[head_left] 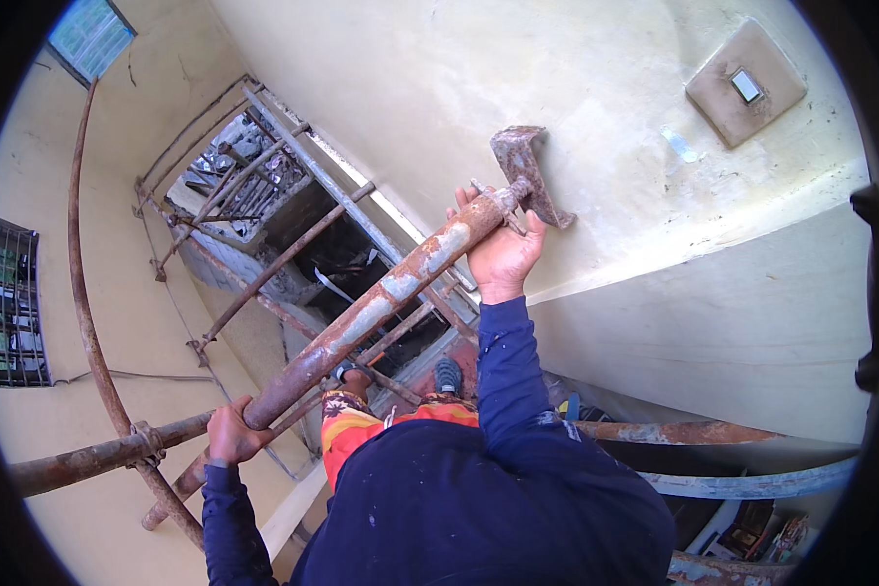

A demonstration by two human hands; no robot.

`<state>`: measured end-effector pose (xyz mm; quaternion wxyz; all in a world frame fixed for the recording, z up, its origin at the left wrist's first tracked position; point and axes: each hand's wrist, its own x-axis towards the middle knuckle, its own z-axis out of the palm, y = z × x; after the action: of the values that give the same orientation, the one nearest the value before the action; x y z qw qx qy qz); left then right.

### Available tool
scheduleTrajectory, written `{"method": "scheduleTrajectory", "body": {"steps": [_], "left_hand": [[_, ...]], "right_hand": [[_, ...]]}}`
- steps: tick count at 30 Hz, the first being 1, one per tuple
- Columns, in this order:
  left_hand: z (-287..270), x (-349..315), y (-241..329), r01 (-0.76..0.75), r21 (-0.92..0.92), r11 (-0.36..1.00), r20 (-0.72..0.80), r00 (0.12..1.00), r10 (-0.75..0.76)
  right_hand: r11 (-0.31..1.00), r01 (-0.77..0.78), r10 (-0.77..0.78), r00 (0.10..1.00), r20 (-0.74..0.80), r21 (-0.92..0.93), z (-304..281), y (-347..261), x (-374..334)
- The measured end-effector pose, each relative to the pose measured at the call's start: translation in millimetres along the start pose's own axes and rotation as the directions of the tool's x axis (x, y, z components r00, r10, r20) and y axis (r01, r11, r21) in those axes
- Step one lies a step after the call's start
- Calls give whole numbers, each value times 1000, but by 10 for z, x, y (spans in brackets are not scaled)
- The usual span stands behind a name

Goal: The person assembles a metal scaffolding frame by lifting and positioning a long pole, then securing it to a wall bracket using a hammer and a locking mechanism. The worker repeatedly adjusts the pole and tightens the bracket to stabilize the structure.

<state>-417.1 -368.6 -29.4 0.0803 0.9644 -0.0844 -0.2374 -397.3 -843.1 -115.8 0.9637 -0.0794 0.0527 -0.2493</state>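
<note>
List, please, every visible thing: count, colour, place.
Thick pipe: one, rust and grey, middle
Bracket: one, rusty, thick pipe's upper end
Thinner pipe: one, rusty, lower left
Curved pole: one, rusty, left
Coupler: one, rusty, where those two cross
Scaffold poles: several, rusty or grey, upper left
Rubble: uncounted, grey, behind those poles
Barred window: one, dark, left
Small window: one, bluish, top left
Switch plate: one, beige, upper right
Walls: several, cream, around
Curved bars: several, rusty or bluish, lower right
Top: one, navy, bottom centre
Shorts: one pair, orange, lower centre
Feet: two, greyish footwear, centre
Left hand: one, bare, thick pipe's lower end
Right hand: one, bare, thick pipe's upper end
</note>
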Motion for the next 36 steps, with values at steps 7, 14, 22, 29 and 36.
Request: {"method": "scheduleTrajectory", "body": {"steps": [7,14,22,29,36], "left_hand": [[-13,20,-37,-46,8,999,38,998,46],[-50,15,-23,-14,-30,999,88,996,17],[35,25,-41,-37,-1,999,69,997,37],[-18,29,-29,-28,-1,1000,66,997,28],[-79,29,-29,-25,-4,1000,62,998,26]], "right_hand": [[985,-39,-14,955,298,170,-232,-14,12],[940,-37,-108,911,398,339,-550,205,153],[997,1,-23,962,271,81,-589,140,218],[975,46,-31,997,70,-219,-279,3,122],[890,-26,98,986,135,-455,-245,-319,175]]}}
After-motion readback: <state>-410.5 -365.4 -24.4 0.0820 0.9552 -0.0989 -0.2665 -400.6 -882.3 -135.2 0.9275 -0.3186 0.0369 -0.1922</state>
